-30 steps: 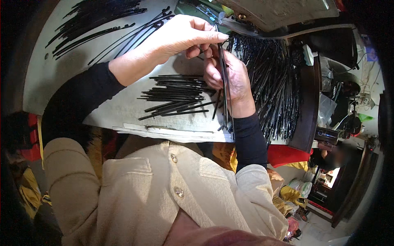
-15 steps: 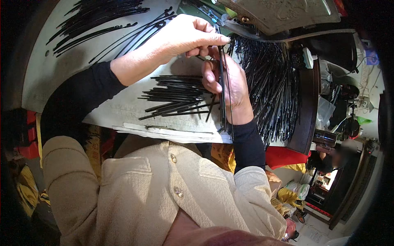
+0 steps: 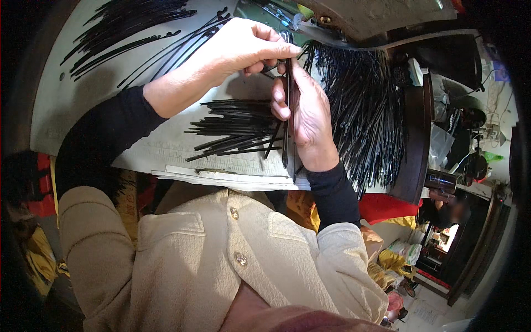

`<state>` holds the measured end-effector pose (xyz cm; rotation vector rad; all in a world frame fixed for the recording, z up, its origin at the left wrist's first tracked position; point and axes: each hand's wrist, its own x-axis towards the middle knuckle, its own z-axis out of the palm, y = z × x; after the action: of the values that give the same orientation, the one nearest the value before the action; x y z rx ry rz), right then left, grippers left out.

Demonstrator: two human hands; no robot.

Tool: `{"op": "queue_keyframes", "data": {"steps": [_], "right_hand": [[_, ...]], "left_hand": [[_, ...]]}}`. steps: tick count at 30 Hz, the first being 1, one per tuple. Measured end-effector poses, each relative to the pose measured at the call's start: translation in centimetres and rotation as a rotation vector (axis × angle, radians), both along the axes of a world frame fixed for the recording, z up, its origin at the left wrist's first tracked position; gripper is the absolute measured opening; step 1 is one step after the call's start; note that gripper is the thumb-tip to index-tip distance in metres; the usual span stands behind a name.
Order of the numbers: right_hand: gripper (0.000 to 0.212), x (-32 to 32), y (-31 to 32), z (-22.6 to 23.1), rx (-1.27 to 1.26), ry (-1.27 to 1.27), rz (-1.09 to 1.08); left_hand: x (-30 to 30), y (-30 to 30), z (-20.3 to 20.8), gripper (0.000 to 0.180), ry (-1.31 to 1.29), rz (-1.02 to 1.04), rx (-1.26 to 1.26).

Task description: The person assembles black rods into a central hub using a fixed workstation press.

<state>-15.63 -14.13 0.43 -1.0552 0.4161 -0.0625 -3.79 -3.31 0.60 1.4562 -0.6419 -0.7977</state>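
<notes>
Close together above the table's far middle, both my hands hold a long thin black strip [image 3: 286, 127] upright in the view. My left hand [image 3: 251, 47] pinches its upper end between thumb and fingertips. Lower down, the fingers and thumb of my right hand [image 3: 311, 113] close around it; the palm partly hides what they grip. Left of my right hand lies a loose stack of shorter black strips [image 3: 232, 124]. A large dense heap of thin black strips [image 3: 368, 116] spreads to its right.
More long black strips [image 3: 124, 27] lie fanned at the far left of the white table [image 3: 149, 152]. A metal machine part [image 3: 381, 22] overhangs the far right. A dark wooden edge [image 3: 416, 138] bounds the heap. A person [image 3: 451, 213] is in the background at right.
Both hands and the strip have shifted slightly left. A thin dark strand that hung beside the strip, along my right wrist, no longer shows there.
</notes>
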Motion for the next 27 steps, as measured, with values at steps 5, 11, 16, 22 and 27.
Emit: {"op": "queue_keyframes", "data": {"steps": [5,11,16,22,27], "right_hand": [[0.029,-0.10,-0.16,-0.34,0.011,0.012,0.024],[0.031,-0.09,-0.44,-0.54,0.131,0.044,0.074],[0.030,-0.23,-0.51,-0.65,0.114,0.011,0.080],[0.021,-0.10,-0.03,-0.48,-0.087,-0.054,-0.026],[0.019,0.18,-0.40,-0.87,-0.232,-0.039,-0.069]], "left_hand": [[0.02,-0.02,-0.56,0.030,-0.002,0.035,0.015],[0.19,-0.17,-0.73,0.033,-0.010,0.013,0.027],[0.08,0.13,-0.08,0.032,-0.016,-0.001,0.052],[-0.07,0.19,-0.39,0.027,-0.003,0.018,0.052],[0.05,0.14,-0.85,0.024,0.026,0.034,0.081]]}}
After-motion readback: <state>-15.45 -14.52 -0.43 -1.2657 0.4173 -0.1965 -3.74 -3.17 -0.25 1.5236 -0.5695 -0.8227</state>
